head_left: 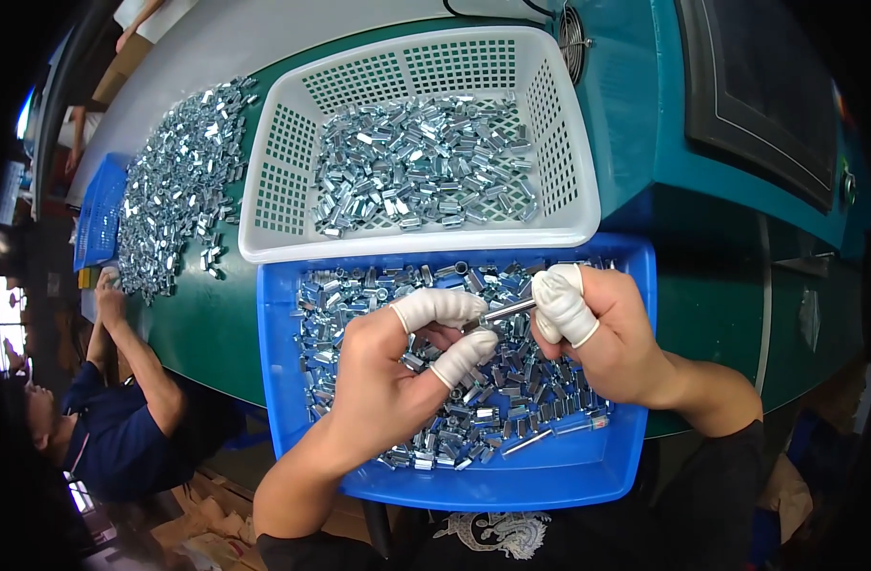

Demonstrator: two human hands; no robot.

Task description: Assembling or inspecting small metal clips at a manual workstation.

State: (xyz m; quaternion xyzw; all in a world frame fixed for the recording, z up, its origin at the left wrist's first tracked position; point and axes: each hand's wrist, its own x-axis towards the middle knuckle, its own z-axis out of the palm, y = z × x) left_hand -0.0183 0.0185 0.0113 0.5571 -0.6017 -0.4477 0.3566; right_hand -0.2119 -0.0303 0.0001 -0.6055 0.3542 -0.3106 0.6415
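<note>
My right hand (pixel 606 328), with white finger cots on its fingertips, is closed on a slim shiny metal rod (pixel 509 310) that points left and slightly down. At the rod's left end, my left hand (pixel 383 381), also wearing finger cots, pinches with thumb and index finger; what lies between them is mostly hidden. Both hands are above a blue plastic bin (pixel 540 485) holding many loose hexagonal metal sleeves (pixel 483 414). A thin metal rod with a clear section (pixel 540 440) lies on the sleeves near the bin's front right.
Behind the bin, a white perforated basket (pixel 416 246) contains more sleeves. A large heap of sleeves (pixel 183 181) covers the green table's left part, beside a blue basket (pixel 100 214). Another person (pixel 121 419) sits at left, a hand at the heap. A teal machine (pixel 616 105) stands right.
</note>
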